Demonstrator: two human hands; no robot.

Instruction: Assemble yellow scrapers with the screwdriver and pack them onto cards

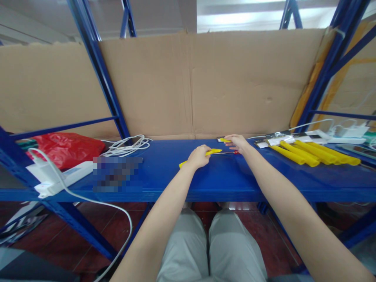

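Observation:
My left hand (199,157) is closed around a narrow yellow sleeve (214,151), whose ends stick out on both sides of the fist. My right hand (237,144) is just to the right, its fingers curved over the red handle of what look like scissors (235,152). The thin metal blade points left toward the sleeve's tip, and most of the handle is hidden by the hand. By the right fingertips is a small yellow piece (225,140) beside a black-and-white edge. Whether those fingers also grip that piece is unclear.
Several yellow sleeves (315,152) lie at the right, near white-and-black packs (280,139). On the left are a red plastic bag (70,149), a coiled white cable (129,147) and a white power strip (78,172). Cardboard (190,86) stands behind the blue shelf (164,176).

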